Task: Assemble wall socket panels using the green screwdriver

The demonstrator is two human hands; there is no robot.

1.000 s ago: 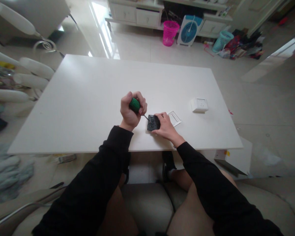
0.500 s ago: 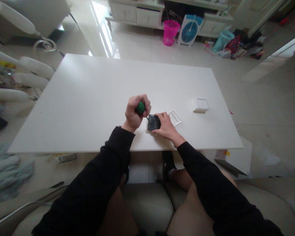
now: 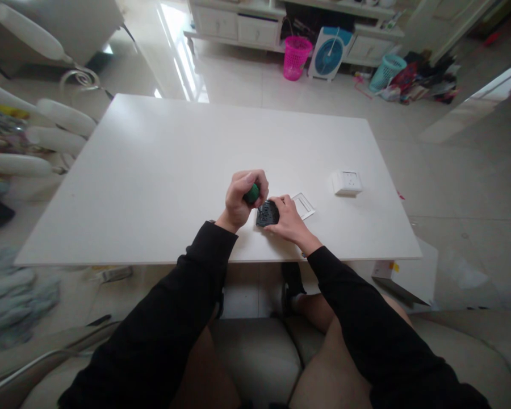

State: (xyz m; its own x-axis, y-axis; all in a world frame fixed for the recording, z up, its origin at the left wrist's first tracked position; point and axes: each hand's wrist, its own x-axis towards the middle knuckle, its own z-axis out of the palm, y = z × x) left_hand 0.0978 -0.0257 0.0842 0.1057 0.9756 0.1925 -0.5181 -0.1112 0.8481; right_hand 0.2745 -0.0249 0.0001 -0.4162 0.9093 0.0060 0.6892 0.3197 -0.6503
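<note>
My left hand is wrapped round the green handle of a screwdriver. Its thin shaft slants down to the right, toward the upper left part of a black socket back; whether the tip touches is too small to tell. With thumb and fingers, my right hand grips the right side of that black piece on the table. Just beyond the right hand lies a flat white frame, partly covered by the fingers. A white wall socket on a box stands farther right.
The white table has its front edge just below my wrists. On the floor beyond are a pink basket, a blue and white fan and a teal basket. White padded chair parts stand at the left.
My left hand has shifted slightly right and toward me with the screwdriver, whose shaft now stands closer to the black piece's upper left. The right hand keeps its hold.
</note>
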